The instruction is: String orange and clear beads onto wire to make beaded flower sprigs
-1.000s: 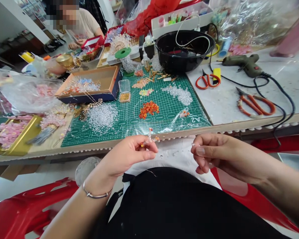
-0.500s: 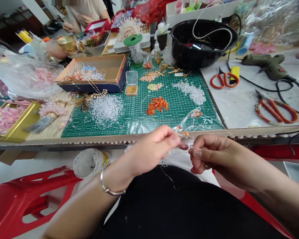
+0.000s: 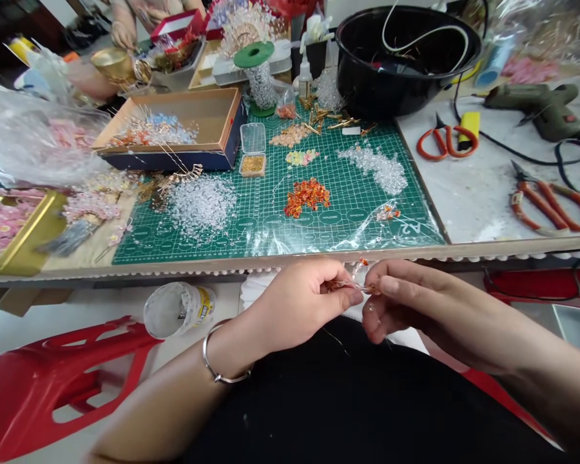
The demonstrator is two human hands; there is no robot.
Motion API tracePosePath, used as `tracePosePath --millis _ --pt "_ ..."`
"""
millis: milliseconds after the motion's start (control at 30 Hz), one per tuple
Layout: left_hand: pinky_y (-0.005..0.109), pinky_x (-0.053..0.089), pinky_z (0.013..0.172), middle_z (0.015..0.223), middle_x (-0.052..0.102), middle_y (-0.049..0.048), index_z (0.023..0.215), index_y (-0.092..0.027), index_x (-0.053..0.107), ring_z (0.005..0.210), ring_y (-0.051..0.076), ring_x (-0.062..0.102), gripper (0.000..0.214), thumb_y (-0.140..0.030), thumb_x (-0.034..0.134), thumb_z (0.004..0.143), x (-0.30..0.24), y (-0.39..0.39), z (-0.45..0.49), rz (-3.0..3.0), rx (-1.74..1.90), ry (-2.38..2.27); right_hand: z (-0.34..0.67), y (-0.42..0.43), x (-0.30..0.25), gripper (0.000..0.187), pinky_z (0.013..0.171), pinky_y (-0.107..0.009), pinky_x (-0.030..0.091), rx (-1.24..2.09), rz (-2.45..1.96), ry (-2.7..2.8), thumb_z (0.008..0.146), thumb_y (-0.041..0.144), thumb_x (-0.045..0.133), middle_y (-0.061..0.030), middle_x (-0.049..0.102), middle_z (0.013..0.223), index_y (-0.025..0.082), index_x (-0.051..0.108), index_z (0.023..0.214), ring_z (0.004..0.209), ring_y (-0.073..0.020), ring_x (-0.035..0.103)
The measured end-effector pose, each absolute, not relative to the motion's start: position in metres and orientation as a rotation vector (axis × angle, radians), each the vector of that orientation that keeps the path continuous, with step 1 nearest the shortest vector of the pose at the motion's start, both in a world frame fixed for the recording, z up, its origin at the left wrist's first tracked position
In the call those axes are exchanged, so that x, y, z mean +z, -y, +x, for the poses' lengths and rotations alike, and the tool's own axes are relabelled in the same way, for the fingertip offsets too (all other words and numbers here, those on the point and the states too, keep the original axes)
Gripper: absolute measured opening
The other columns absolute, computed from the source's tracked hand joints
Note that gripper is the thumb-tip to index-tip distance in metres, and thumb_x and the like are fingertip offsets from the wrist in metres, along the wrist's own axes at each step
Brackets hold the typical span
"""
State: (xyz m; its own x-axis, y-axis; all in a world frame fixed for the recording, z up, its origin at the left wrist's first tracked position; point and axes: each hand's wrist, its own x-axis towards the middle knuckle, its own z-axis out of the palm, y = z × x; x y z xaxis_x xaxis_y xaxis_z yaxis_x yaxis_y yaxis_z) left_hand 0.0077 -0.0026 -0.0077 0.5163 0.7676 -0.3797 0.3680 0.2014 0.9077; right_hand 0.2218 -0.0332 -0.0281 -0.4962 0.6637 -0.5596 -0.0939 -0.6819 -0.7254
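Observation:
My left hand (image 3: 304, 299) pinches a thin beaded wire strand (image 3: 358, 283) between thumb and fingers, just in front of the table edge. From the other side my right hand (image 3: 410, 293) grips the same strand, thumb against forefinger, the fingertips close to the left hand's. Small clear and orange beads show on the strand; much of it is hidden by the fingers. A loose wire end trails down over the dark clothing on my lap. Beyond the hands, a green cutting mat (image 3: 265, 225) bears orange beads (image 3: 307, 198) and clear beads (image 3: 379, 169).
Red-handled pliers (image 3: 551, 200), red-handled cutters (image 3: 447, 138) and a glue gun (image 3: 531, 106) lie at the right. A black basin (image 3: 406, 96), a wire spool (image 3: 261, 84) and a cardboard box (image 3: 222, 145) stand behind. A red stool (image 3: 14, 399) is lower left. Another person's hand (image 3: 122, 33) shows far back.
My left hand has turned and moved closer to the right, its fingers now closed on the strand. The camera view has shifted slightly, so the table sits a little higher.

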Motion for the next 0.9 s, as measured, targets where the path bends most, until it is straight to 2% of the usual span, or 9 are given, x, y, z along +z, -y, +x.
tracePosePath --millis 133,367,433,533,633,733,833,900 --pt "0.023 0.035 0.060 0.070 0.054 -0.0050 0.078 -0.018 0.061 0.065 0.010 0.045 0.021 -0.035 0.067 0.089 -0.0105 0.0029 0.0085 1.412 0.416 -1.065 0.2196 0.0344 -0.0303 0.029 0.069 -0.031 0.056 2.202 -1.246 0.741 0.088 0.049 0.073 -0.0046 0.076 0.074 0.021 0.065 0.085 0.068 -0.0187 0.073" --pt "0.022 0.036 0.059 0.071 0.057 -0.0044 0.076 -0.018 0.060 0.065 0.010 0.047 0.022 -0.034 0.067 0.090 -0.0076 0.0038 0.0093 1.403 0.411 -1.061 0.2186 0.0333 -0.0303 0.026 0.074 -0.031 0.056 2.225 -1.164 0.814 0.091 0.046 0.071 -0.0057 0.078 0.081 0.020 0.069 0.093 0.076 -0.0186 0.073" --pt "0.022 0.038 0.060 0.072 0.058 -0.0037 0.077 -0.018 0.061 0.066 0.010 0.049 0.022 -0.034 0.066 0.090 -0.0066 0.0038 0.0099 1.399 0.406 -1.050 0.2173 0.0333 -0.0287 0.023 0.074 -0.029 0.055 2.214 -1.153 0.856 0.091 0.043 0.072 -0.0048 0.078 0.079 0.020 0.069 0.090 0.075 -0.0172 0.072" --pt "0.023 0.042 0.064 0.081 0.062 -0.0014 0.088 -0.018 0.065 0.071 0.011 0.053 0.017 -0.034 0.066 0.090 -0.0081 0.0042 0.0093 1.405 0.442 -1.035 0.2168 0.0343 -0.0271 0.022 0.071 -0.026 0.055 2.245 -1.139 0.757 0.091 0.039 0.073 -0.0044 0.077 0.077 0.019 0.070 0.083 0.072 -0.0152 0.072" --pt "0.024 0.042 0.063 0.084 0.064 0.0000 0.101 -0.018 0.067 0.071 0.012 0.053 0.021 -0.037 0.066 0.091 -0.0108 0.0053 0.0078 1.445 0.469 -1.052 0.2187 0.0356 -0.0277 0.017 0.071 -0.026 0.056 2.288 -1.115 0.635 0.089 0.035 0.075 -0.0048 0.078 0.078 0.019 0.071 0.083 0.073 -0.0155 0.072" --pt "0.023 0.040 0.060 0.078 0.063 -0.0010 0.094 -0.018 0.069 0.067 0.011 0.051 0.019 -0.036 0.064 0.092 -0.0108 0.0063 0.0078 1.548 0.470 -1.063 0.2198 0.0362 -0.0294 0.012 0.079 -0.031 0.059 2.293 -1.094 0.560 0.085 0.030 0.078 -0.0017 0.074 0.075 0.019 0.072 0.084 0.069 -0.0134 0.069" --pt "0.023 0.039 0.061 0.078 0.065 -0.0025 0.090 -0.018 0.071 0.066 0.010 0.051 0.014 -0.030 0.063 0.093 -0.0080 0.0062 0.0092 1.663 0.499 -1.070 0.2189 0.0357 -0.0302 0.011 0.089 -0.040 0.060 2.263 -1.095 0.524 0.082 0.025 0.081 0.0037 0.066 0.069 0.018 0.072 0.080 0.061 -0.0079 0.060" --pt "0.023 0.038 0.060 0.077 0.066 -0.0035 0.089 -0.019 0.071 0.066 0.009 0.051 0.013 -0.028 0.063 0.092 -0.0058 0.0055 0.0093 1.710 0.493 -1.074 0.2187 0.0353 -0.0299 0.010 0.089 -0.040 0.061 2.245 -1.081 0.531 0.081 0.023 0.081 0.0047 0.062 0.066 0.018 0.072 0.080 0.060 -0.0072 0.056"
